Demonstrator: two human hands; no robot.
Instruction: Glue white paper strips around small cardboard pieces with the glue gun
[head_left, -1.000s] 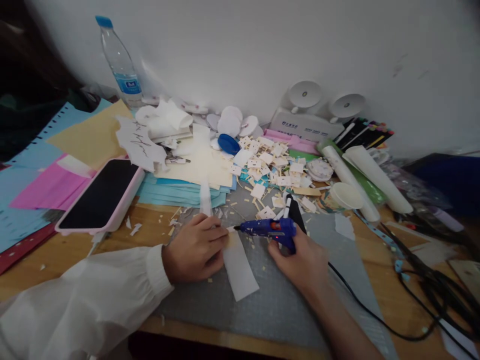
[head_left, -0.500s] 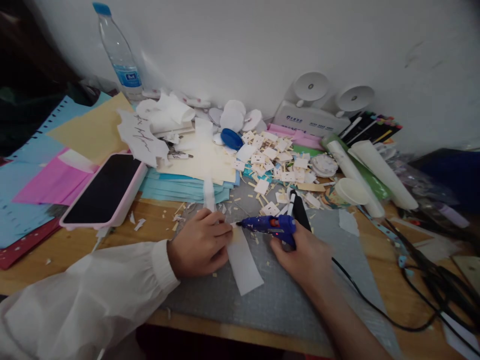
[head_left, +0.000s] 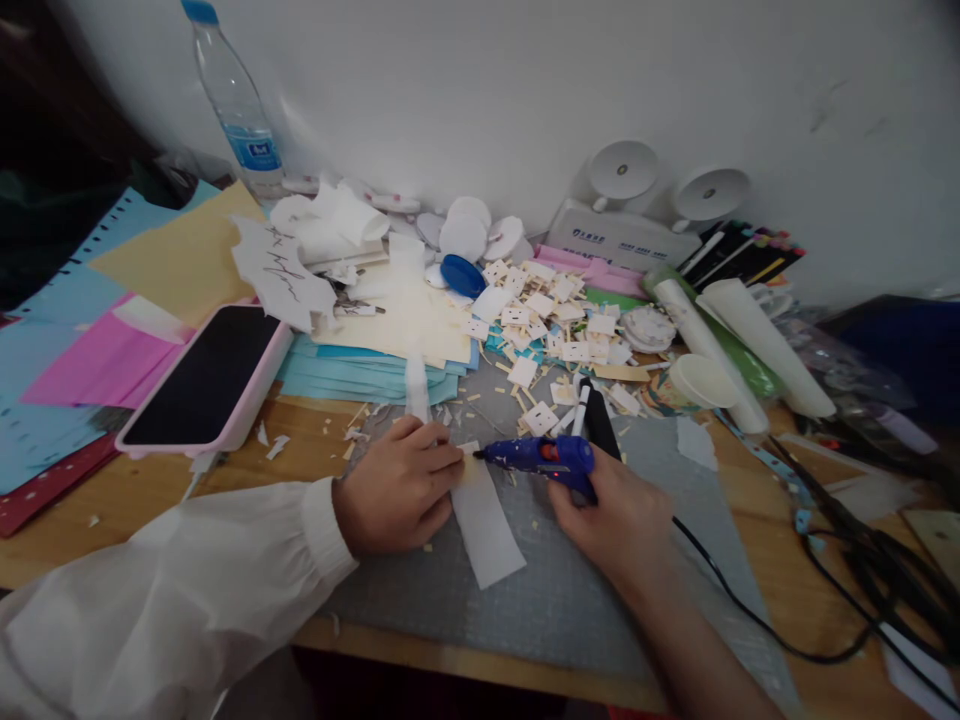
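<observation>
My right hand (head_left: 615, 510) is wrapped round the handle of a blue hot glue gun (head_left: 536, 455), whose red light is on. The gun's dark nozzle points left, just over a white paper strip (head_left: 487, 530) lying on the grey cutting mat (head_left: 570, 600). At the strip's upper left, my left hand (head_left: 401, 485) presses down with curled fingers, holding the paper. A small pale piece sits near the nozzle, partly behind the fingertips. Another narrow white strip (head_left: 417, 385) runs up from behind my left hand.
Behind the mat lies a heap of small white cards with pale sticks (head_left: 540, 310). A phone in a pink case (head_left: 206, 380) and coloured papers are at the left, with a water bottle (head_left: 251, 140) behind. Paper rolls (head_left: 765, 345), a paper cup (head_left: 697, 385) and black cables (head_left: 885, 570) are at the right.
My right hand and the glue gun have shifted slightly right and down, the nozzle moving a little away from the left fingers. My left hand stays nearly still on the paper.
</observation>
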